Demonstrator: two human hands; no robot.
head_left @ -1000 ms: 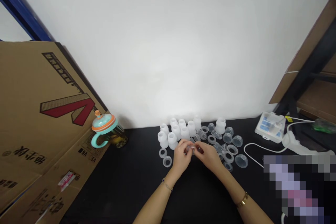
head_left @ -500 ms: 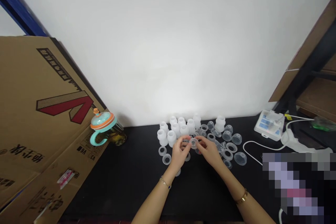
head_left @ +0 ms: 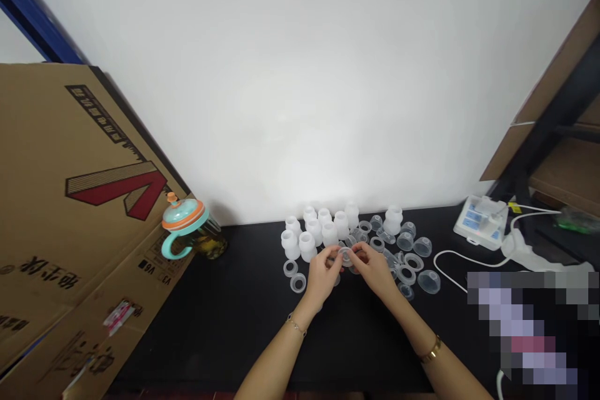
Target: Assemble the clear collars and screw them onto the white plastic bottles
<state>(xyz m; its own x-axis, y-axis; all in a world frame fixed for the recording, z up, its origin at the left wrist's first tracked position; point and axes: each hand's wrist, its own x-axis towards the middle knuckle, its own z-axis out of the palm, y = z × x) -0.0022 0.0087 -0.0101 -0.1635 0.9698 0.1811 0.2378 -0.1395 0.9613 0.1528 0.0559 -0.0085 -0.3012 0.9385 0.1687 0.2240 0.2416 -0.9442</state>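
Between the fingertips of my left hand point(head_left: 323, 272) and my right hand point(head_left: 374, 267) is a small translucent bottle collar ring point(head_left: 345, 255). Both hands are closed on it, one at each side, and its centre is partly hidden by the fingers. Just behind my left hand stand several small white bottles point(head_left: 307, 246), upright with open necks. Loose translucent rings point(head_left: 297, 283) lie left of my left wrist, and one or more are partly covered by that hand. To the right of my right hand are scattered rings point(head_left: 405, 274) and clear domed caps point(head_left: 429, 282).
A teal-and-orange lidded jug point(head_left: 187, 225) stands at the left beside a large cardboard box point(head_left: 70, 231). On the right are a white plastic case point(head_left: 481, 223) and a white cable point(head_left: 450, 254). A white wall point(head_left: 300, 87) borders the black table point(head_left: 234, 325) at the back.
The ring has tilted slightly between my fingertips. My left hand has shifted a little to the right, its fingers curling closer around the ring; my right hand stays nearly in place.
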